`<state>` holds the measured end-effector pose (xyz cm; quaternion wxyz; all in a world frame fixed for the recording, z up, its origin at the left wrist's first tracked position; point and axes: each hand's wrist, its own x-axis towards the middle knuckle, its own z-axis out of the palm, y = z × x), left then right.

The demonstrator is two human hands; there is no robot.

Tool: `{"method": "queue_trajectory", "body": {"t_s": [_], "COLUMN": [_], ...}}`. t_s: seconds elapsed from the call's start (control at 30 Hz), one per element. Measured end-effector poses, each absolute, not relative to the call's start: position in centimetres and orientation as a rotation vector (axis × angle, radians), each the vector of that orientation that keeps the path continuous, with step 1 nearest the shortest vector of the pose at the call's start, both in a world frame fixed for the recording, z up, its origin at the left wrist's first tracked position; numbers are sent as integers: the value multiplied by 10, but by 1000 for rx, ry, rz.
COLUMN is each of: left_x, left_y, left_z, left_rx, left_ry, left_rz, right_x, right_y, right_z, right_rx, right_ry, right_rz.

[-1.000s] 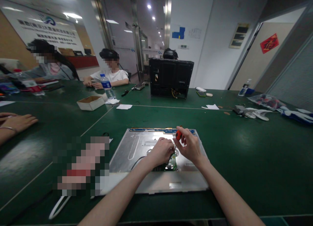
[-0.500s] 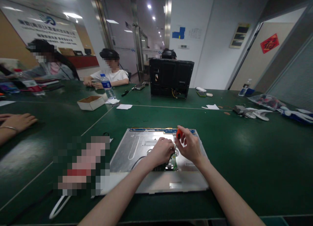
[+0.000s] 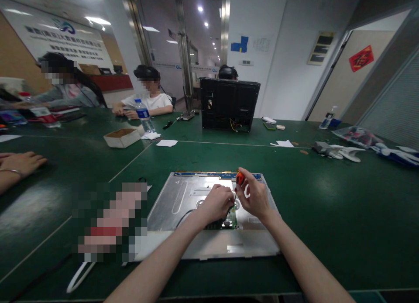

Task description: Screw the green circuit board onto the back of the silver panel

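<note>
- The right hand [image 3: 255,197] is closed around a small screwdriver [image 3: 238,185] with an orange handle, just below the centre of the frame; the shaft runs down toward a small green circuit board [image 3: 231,218] on the back of a silver panel [image 3: 183,198] lying flat on the green table [image 3: 327,198].
- The left hand [image 3: 216,203] rests curled on the panel just left of the tip, fingers bent over the board's edge; whether it pinches anything I cannot tell, as the fingertips are hidden.
- To do this well, I judge that the shaft wants to stand square to the board rather than leaning, so the tip seats fully in the screw head; steady downward pressure matters more than speed, since a slipped tip could gouge the board.
- The left hand does best pressing the board flat and steadying the shaft low down; keep its fingers clear of the tip.
- A black cable [image 3: 183,215] curls out from under the left wrist across the panel; it should stay free of the turning hand.
- Elsewhere: a small cardboard box [image 3: 121,137] and a water bottle [image 3: 143,115] sit in the upper left; a black monitor shell [image 3: 229,103] stands at upper centre; another person's hand [image 3: 21,162] lies at the left edge.
</note>
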<state>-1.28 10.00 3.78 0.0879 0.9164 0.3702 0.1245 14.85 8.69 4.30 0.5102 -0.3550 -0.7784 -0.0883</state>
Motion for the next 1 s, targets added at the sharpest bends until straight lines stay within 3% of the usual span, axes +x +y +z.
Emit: {"method": "queue_trajectory", "body": {"t_s": [1.0], "left_x": [-12], "left_y": [104], "left_z": [28], "left_rx": [2843], "left_ry": [1097], "left_rz": [354], "right_x": [148], "right_y": [90], "right_z": [41], "right_rx": [-849], "right_ry": [-1867], "right_rz": [-257]}}
